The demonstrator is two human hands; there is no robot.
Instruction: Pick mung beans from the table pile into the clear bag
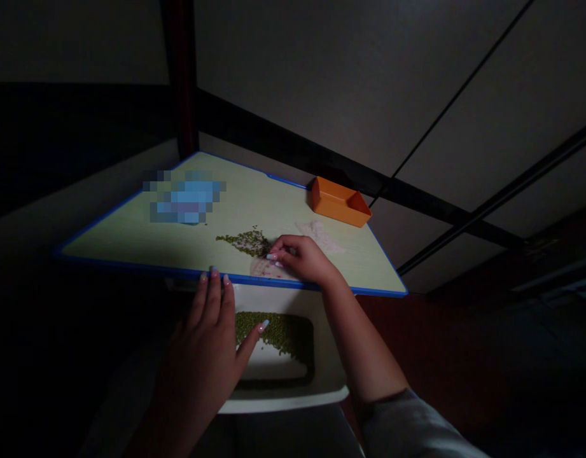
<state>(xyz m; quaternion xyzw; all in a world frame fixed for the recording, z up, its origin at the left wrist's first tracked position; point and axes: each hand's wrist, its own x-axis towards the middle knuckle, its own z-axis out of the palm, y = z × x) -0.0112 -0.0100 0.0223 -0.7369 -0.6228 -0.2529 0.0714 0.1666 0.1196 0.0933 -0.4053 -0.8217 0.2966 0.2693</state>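
A mixed pile (247,242) of green beans and paler bits lies on a blue-edged table (254,197). The right hand (302,254) reaches its near side, thumb and fingertips drawn nearly together; whether they pinch a bean is too small to tell. The left hand (202,356) is open and empty, fingertips at the table's edge, thumb over the beans (293,331) in a white tray (287,404). A wide sweep could scatter beans off the edge; a knock from the left thumb could tip the tray. The right wrist crosses close to a pale pile (324,236) and could smear it. An orange box (340,213) stands beyond; a blurred blue item (192,197) lies left.
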